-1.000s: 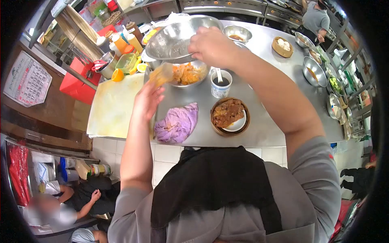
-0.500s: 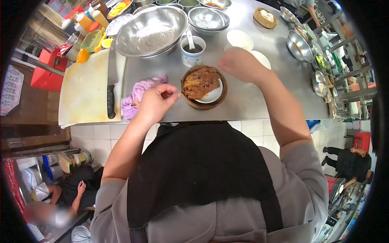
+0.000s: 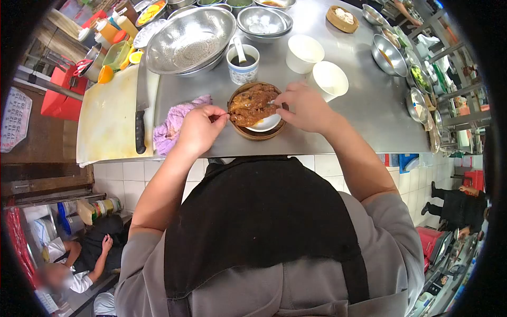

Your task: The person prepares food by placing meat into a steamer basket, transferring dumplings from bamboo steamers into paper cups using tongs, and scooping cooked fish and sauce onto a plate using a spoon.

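Note:
A brown, glossy, wrinkled piece of food [image 3: 252,103] lies on a small white plate [image 3: 267,124] inside a round bamboo steamer [image 3: 257,136]. My left hand [image 3: 202,127] is closed in a pinch at the food's left edge. From the right, my right hand [image 3: 306,108] reaches over the steamer rim with thumb and finger bent together at the food's right side. Something small and pale shows at its fingertips, too small to name. Behind the steamer stands a patterned cup [image 3: 243,75] of dark liquid with a white spoon [image 3: 240,50] in it.
Left of my left hand lie a purple cloth [image 3: 177,124], a knife [image 3: 140,119] and a cutting board [image 3: 108,119]. Metal colanders [image 3: 193,42] stand behind. Two white paper bowls [image 3: 305,53] are near my right hand. Metal bowls [image 3: 390,55] line the right side.
My right hand has come down and left from above the white bowls to the food. My left hand has closed at the food's left edge.

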Action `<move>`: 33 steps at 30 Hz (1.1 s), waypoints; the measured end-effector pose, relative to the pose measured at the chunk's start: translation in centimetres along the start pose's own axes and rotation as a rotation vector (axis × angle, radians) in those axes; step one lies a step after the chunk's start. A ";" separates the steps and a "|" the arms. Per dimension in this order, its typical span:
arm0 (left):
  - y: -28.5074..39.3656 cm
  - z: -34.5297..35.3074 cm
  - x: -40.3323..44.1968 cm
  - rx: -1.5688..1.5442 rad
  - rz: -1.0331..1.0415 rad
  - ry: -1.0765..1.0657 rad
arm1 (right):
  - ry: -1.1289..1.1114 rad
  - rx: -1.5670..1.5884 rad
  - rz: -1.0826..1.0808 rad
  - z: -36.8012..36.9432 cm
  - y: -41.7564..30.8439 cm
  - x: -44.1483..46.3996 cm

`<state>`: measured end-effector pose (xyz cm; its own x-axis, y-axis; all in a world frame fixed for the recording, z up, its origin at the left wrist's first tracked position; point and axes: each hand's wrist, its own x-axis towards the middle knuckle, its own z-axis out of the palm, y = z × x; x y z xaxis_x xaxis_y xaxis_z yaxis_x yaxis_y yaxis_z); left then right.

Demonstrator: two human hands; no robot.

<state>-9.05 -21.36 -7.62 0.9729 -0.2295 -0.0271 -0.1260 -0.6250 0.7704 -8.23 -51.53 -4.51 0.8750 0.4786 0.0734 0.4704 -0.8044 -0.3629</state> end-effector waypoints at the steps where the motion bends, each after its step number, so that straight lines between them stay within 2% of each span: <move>1: 0.0 0.0 0.0 -0.005 -0.007 -0.005 | -0.018 0.010 0.003 -0.2 0.0 0.0; 7: -0.1 0.3 0.4 -0.007 -0.001 0.000 | 0.020 0.034 0.030 0.6 0.1 -0.3; 13: 0.8 0.1 0.6 -0.010 -0.015 -0.027 | -0.046 0.068 0.043 0.8 0.2 -0.4; 16: 1.1 0.3 1.0 0.031 0.002 -0.028 | 0.084 0.061 0.080 0.8 0.1 -1.2; 19: 0.9 0.4 1.5 0.073 0.036 -0.002 | 0.113 0.099 0.033 0.0 0.5 -1.1; 22: 0.6 0.4 1.6 0.071 0.038 -0.018 | 0.169 0.133 0.095 -0.2 0.7 0.2; 25: 1.2 0.1 1.4 0.058 0.028 -0.021 | 0.176 0.073 0.046 0.7 0.8 0.9; 31: 0.9 -0.1 1.2 0.003 0.063 0.010 | 0.025 0.065 0.018 -0.3 0.4 0.7; 33: 1.0 -0.2 1.3 -0.004 0.061 0.007 | 0.079 0.107 0.056 0.0 0.7 1.3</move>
<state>-7.91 -22.10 -6.77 0.9648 -0.2619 0.0248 -0.1846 -0.6070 0.7730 -6.79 -51.44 -4.66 0.9080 0.4009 0.1218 0.4090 -0.7848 -0.4656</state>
